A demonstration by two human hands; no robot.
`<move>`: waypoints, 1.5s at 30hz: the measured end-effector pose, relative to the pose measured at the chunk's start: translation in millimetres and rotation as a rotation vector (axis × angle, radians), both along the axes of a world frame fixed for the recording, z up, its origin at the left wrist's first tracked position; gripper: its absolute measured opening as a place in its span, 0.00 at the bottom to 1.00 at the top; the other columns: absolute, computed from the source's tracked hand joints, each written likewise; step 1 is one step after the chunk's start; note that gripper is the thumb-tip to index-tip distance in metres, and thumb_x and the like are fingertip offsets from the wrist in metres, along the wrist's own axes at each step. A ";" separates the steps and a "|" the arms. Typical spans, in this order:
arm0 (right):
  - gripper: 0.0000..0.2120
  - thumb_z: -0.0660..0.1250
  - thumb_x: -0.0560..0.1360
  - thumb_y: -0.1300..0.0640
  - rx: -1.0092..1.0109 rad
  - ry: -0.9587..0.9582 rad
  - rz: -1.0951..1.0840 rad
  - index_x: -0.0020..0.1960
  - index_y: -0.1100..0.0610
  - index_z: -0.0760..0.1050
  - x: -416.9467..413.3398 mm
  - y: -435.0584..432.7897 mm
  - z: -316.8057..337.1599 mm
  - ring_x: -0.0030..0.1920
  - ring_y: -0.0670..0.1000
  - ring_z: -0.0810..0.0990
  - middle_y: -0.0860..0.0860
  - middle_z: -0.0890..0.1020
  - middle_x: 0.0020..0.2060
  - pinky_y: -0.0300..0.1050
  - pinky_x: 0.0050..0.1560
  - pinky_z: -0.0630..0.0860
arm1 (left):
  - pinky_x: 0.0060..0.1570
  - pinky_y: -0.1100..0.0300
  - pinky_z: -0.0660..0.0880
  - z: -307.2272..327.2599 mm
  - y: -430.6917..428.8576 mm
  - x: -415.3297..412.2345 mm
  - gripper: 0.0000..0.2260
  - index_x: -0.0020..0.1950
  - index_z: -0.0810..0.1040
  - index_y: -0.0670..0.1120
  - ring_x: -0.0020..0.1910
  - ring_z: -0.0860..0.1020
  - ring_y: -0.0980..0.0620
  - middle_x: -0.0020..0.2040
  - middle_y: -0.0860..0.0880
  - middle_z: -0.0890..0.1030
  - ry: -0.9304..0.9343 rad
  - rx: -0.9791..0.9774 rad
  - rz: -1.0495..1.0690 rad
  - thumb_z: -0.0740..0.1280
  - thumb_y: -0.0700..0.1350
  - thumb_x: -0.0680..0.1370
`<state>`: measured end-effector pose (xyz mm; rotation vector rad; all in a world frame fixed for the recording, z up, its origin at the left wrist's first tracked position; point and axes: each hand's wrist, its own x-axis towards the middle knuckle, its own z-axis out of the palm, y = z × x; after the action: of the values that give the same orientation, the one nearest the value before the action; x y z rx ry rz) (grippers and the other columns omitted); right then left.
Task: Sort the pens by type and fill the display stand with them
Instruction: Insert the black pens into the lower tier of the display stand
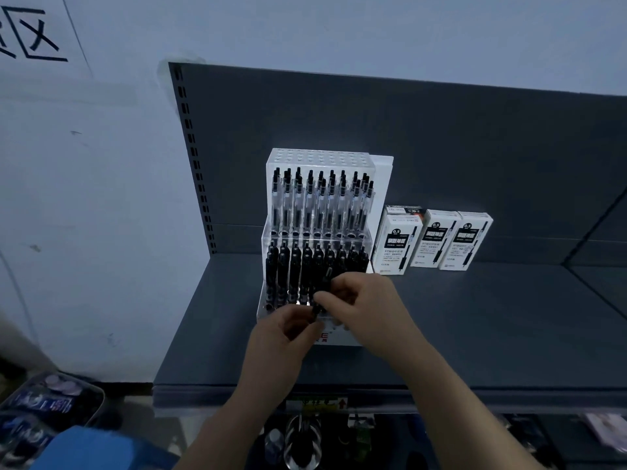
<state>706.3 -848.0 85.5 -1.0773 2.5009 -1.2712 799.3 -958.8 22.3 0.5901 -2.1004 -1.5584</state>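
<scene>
Head view, centre of frame: my left hand (288, 329) and right hand (359, 300) both pinch one black plastic pen (320, 293) over the front tier of the clear acrylic stepped display stand (319, 159). Step in hand: filling the black-pen row. Next move, in my judgement: line the tip up with a free hole and lower it straight.

A pale, scuffed wall (101, 198) bearing large black painted strokes (34, 35) stands behind a dark grey metal shelf (492, 334) with a slotted upright strip (194, 147). The light is dim. At lower left sits what may be a dark plastic crate (51, 401).
</scene>
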 end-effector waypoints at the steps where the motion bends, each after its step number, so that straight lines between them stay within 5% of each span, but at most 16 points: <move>1: 0.11 0.70 0.75 0.52 -0.004 -0.013 -0.004 0.38 0.57 0.79 -1.8 2.6 0.4 0.31 0.49 0.80 0.50 0.81 0.29 0.51 0.38 0.80 | 0.44 0.69 0.77 -0.3 0.8 -1.4 0.07 0.51 0.82 0.49 0.42 0.81 0.63 0.42 0.56 0.84 -0.006 -0.053 -0.002 0.72 0.45 0.74; 5: 0.10 0.66 0.77 0.54 -0.060 0.006 -0.130 0.40 0.58 0.77 -19.2 23.7 9.6 0.38 0.56 0.82 0.54 0.83 0.34 0.56 0.43 0.80 | 0.53 0.65 0.74 -0.9 -7.0 1.5 0.11 0.58 0.80 0.50 0.51 0.78 0.61 0.51 0.58 0.82 -0.051 -0.475 0.015 0.68 0.50 0.77; 9: 0.11 0.64 0.78 0.58 -0.117 0.205 -0.290 0.38 0.61 0.74 -34.2 37.9 19.2 0.35 0.57 0.77 0.57 0.81 0.32 0.45 0.33 0.70 | 0.51 0.55 0.75 -4.0 -20.8 7.0 0.16 0.54 0.82 0.47 0.49 0.79 0.49 0.49 0.51 0.83 -0.031 -0.853 0.100 0.59 0.53 0.76; 18: 0.12 0.59 0.80 0.56 0.060 0.284 -0.195 0.41 0.60 0.73 -39.8 14.6 4.3 0.34 0.55 0.77 0.55 0.80 0.34 0.53 0.35 0.74 | 0.48 0.54 0.76 -2.1 -26.4 13.0 0.17 0.51 0.83 0.46 0.47 0.80 0.48 0.47 0.50 0.84 -0.087 -0.914 0.142 0.58 0.53 0.75; 23: 0.12 0.59 0.80 0.57 0.094 0.301 -0.196 0.41 0.62 0.72 -42.4 8.1 9.5 0.30 0.53 0.71 0.56 0.77 0.31 0.51 0.32 0.70 | 0.49 0.54 0.77 -3.6 -29.8 15.5 0.17 0.51 0.83 0.47 0.47 0.80 0.49 0.48 0.51 0.83 -0.106 -0.887 0.140 0.58 0.53 0.75; 33: 0.18 0.55 0.82 0.54 0.468 0.321 -0.190 0.36 0.59 0.68 -48.7 -0.7 -25.1 0.27 0.51 0.66 0.52 0.71 0.28 0.44 0.28 0.63 | 0.47 0.56 0.75 -4.6 -30.7 14.9 0.16 0.49 0.83 0.46 0.46 0.80 0.50 0.46 0.51 0.83 -0.062 -0.879 0.150 0.58 0.52 0.76; 37: 0.18 0.56 0.82 0.54 0.457 0.309 -0.196 0.36 0.60 0.69 -48.7 0.0 -22.4 0.28 0.53 0.69 0.52 0.73 0.29 0.46 0.31 0.68 | 0.48 0.56 0.75 -4.3 -27.8 12.9 0.16 0.50 0.82 0.47 0.46 0.80 0.50 0.47 0.51 0.83 -0.056 -0.864 0.134 0.58 0.53 0.76; 40: 0.14 0.58 0.81 0.51 0.448 0.309 -0.211 0.45 0.58 0.77 -42.1 11.5 -22.1 0.36 0.54 0.77 0.52 0.80 0.35 0.47 0.37 0.75 | 0.49 0.56 0.74 -2.4 -25.3 10.6 0.16 0.52 0.82 0.47 0.47 0.80 0.51 0.48 0.52 0.83 -0.048 -0.854 0.112 0.58 0.53 0.76; 45: 0.18 0.60 0.80 0.48 0.344 0.328 -0.304 0.67 0.56 0.73 -23.4 48.7 -27.0 0.59 0.53 0.77 0.51 0.79 0.61 0.48 0.52 0.75 | 0.49 0.56 0.74 2.8 -15.3 0.3 0.16 0.53 0.82 0.47 0.48 0.80 0.50 0.49 0.51 0.83 -0.034 -0.875 0.062 0.58 0.52 0.76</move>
<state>682.9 -799.2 58.5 -0.9088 3.0749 -0.7141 799.6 -974.1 25.1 0.3434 -2.4596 -0.4738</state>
